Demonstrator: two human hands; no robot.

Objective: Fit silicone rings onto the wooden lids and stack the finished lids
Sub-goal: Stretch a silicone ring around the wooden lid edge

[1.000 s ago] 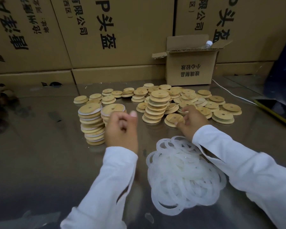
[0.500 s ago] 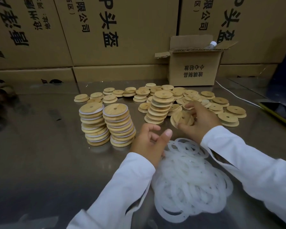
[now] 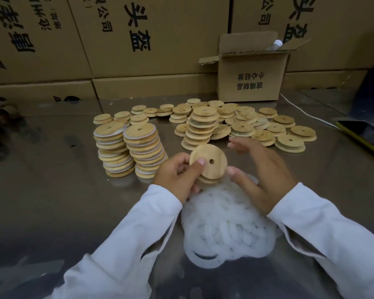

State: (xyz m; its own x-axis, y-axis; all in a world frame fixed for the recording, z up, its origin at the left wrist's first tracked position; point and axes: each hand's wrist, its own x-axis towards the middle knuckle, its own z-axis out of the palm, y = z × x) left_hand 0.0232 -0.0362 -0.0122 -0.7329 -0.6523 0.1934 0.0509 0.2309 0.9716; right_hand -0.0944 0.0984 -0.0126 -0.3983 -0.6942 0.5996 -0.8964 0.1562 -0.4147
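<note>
On the bench [image 3: 52, 190], two stacks of ringed lids [image 3: 130, 147] stood at the left. A spread of loose lids [image 3: 257, 124] lay behind and to the right of them. The pile of rings [image 3: 225, 223] lay nearest, with one lid [image 3: 209, 160] above its far edge, between the left hand [image 3: 177, 175] and right hand [image 3: 261, 169]. A small carton [image 3: 251, 80] stood behind the loose lids, before a wall of large cartons [image 3: 149, 39]. A phone [image 3: 363, 134] lay far right.

Back: stacked printed cardboard cartons [image 3: 160, 39]
Surface: reflective metal tabletop [image 3: 41, 190]
Far right: small open cardboard box [image 3: 251, 83], white cable [image 3: 307, 114], dark phone [image 3: 364, 135]
</note>
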